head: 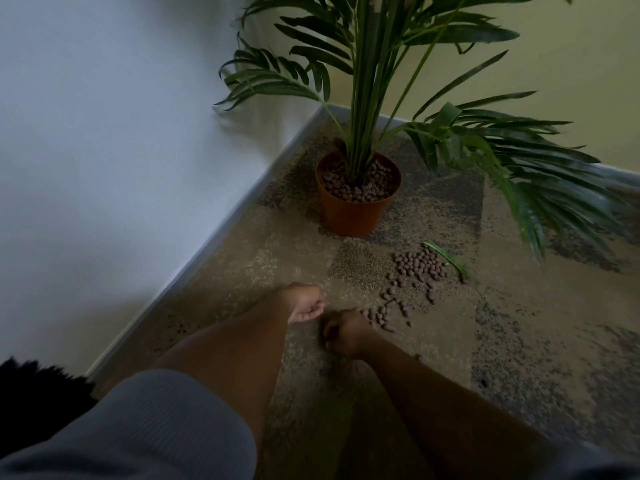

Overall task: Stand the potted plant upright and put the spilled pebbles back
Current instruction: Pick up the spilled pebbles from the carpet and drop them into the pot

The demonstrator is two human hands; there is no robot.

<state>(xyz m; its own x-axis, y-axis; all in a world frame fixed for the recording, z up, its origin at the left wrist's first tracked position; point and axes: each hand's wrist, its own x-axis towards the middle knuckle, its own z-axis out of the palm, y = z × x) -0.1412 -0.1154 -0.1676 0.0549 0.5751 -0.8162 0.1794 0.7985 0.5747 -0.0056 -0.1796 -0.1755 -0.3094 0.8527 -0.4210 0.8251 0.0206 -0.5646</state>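
- Near the corner of the room, the potted palm (pixel 358 194) stands upright in its orange plastic pot on the speckled carpet (pixel 519 341), close to the grey skirting board (pixel 207 244), with brown pebbles filling the pot to the rim.
- Spilled pebbles (pixel 417 268) lie in a loose heap on the carpet in front of the pot and to its right, thinning into a trail toward the hands; a fallen green leaf (pixel 446 258) rests at the heap's far edge.
- Right hand (pixel 343 332) is low over the trail's near end, knuckles up, fingers curled in tight; whether they grip pebbles cannot be told.
- Left hand (pixel 304 303) hovers just beside it, palm turned partly up, fingers cupped loosely together.
- Both forearms reach forward, the left from a grey ribbed sleeve (pixel 156 420).
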